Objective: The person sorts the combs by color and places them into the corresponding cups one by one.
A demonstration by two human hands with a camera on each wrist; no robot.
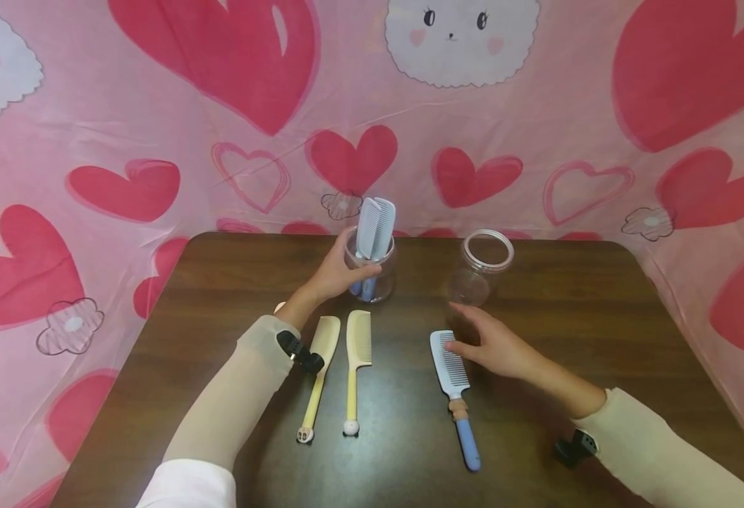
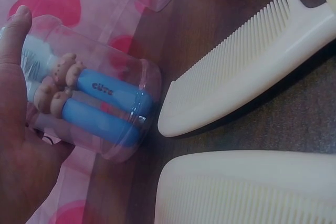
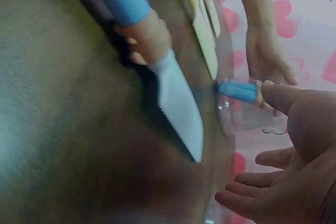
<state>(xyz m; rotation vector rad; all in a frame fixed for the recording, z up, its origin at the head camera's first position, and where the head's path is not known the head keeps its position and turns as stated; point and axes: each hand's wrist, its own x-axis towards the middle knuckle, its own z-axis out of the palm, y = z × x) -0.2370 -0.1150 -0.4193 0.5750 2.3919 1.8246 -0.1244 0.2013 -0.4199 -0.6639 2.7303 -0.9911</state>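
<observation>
My left hand (image 1: 333, 274) grips a clear jar (image 1: 386, 286) at the back of the table, fingers and thumb around its side. Two pale blue combs (image 1: 376, 227) stand in it, heads up; in the left wrist view their blue handles (image 2: 111, 88) show through the wall. My right hand (image 1: 501, 347) hovers by the head of another pale blue comb (image 1: 449, 363), fingers spread and holding nothing. That comb lies on the table, its blue handle toward me. In the right wrist view the right palm (image 3: 315, 145) shows bare beside it.
A second clear jar (image 1: 487, 267) stands open at the back right. Two cream-yellow combs (image 1: 324, 339) (image 1: 355, 342) lie left of centre, handles toward me. Something cream shows behind the left wrist, mostly hidden. A pink heart-print cloth (image 1: 359, 85) hangs behind the brown table (image 1: 403, 451).
</observation>
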